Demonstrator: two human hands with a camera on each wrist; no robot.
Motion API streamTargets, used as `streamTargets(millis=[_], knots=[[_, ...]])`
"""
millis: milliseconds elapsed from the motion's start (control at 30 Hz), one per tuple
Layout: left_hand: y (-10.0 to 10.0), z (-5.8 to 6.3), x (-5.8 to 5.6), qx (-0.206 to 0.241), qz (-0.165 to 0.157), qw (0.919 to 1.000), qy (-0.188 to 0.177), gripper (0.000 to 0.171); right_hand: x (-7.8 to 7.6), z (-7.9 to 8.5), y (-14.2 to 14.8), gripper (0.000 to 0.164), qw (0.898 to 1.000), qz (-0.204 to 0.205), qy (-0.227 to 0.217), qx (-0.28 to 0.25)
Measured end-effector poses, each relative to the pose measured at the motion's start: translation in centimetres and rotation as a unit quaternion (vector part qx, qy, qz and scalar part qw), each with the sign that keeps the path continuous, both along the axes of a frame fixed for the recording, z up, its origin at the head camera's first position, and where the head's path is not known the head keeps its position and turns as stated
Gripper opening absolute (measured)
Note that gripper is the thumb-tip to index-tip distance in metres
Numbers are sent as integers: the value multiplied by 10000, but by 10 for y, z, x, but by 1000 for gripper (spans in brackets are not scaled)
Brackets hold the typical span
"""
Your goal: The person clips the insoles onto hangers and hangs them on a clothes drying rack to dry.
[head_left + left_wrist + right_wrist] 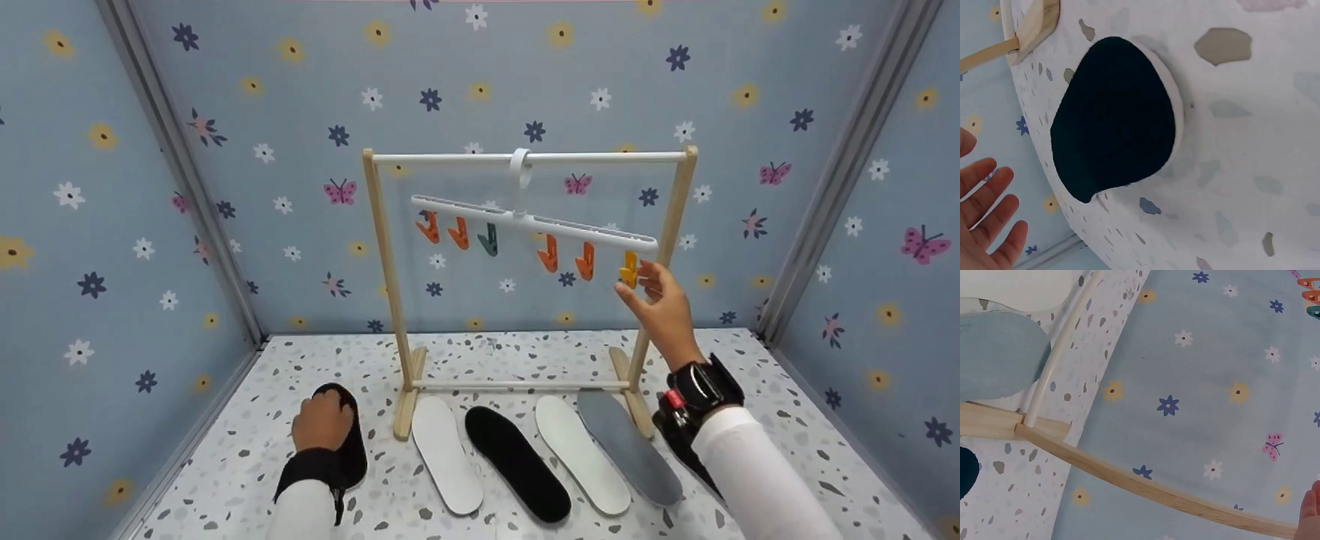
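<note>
The yellow clip [628, 270] hangs right of centre in the head frame, at the lower right end of a white hanger [520, 219]. The right hand [664, 307] is beside it: its thumb is on the left side of the clip and the other fingers on the right, so the clip is between them. Whether these fingers really grasp the clip, I cannot tell, because the right wrist frame shows only a small part of the hand at its lower right edge.

The left hand [322, 424], at the lower left, is above a black insole [1117, 112]. In the left wrist frame its fingers are loose and apart from the insole, holding nothing.

As for the progress, the hanger is already on the rack [385, 255], tilted down toward the right, and it carries six clips: four orange clips [586, 261], one green clip [489, 239] and the yellow one. No clip holds an insole yet. All the insoles lie on the surface [495, 352]: besides the left one, two white insoles [446, 454], another black insole [517, 465], a grey insole [630, 446] and a dark insole [965, 469], partly covered by the right arm in the head frame. I judge this stage as early, with the insoles remaining unclipped.
</note>
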State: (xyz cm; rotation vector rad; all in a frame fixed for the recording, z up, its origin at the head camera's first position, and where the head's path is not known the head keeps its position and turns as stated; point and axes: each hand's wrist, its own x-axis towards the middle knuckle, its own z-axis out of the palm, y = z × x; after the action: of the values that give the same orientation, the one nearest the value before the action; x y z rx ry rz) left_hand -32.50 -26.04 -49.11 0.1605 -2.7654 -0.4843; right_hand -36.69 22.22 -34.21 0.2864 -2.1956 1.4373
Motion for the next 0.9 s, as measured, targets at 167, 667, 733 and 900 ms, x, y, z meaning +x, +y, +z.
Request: streamTargets(millis=[167,667,733,900], knots=[[-16,-15,3,402,662,9967,-237,36,-2,3,0,60,9998,150,-97,-104],[-16,-25,6,1893,1118,9664,-1331,63,10,25,-12,46,9984,350,-109,-423],[-16,-26,7,1928,1137,9642,-1424,65,17,31,-18,43,9978,402,-174,-489],[-18,-34,-2,2000,1164,9617,-1468,62,20,33,-20,42,9961,481,-245,-701]])
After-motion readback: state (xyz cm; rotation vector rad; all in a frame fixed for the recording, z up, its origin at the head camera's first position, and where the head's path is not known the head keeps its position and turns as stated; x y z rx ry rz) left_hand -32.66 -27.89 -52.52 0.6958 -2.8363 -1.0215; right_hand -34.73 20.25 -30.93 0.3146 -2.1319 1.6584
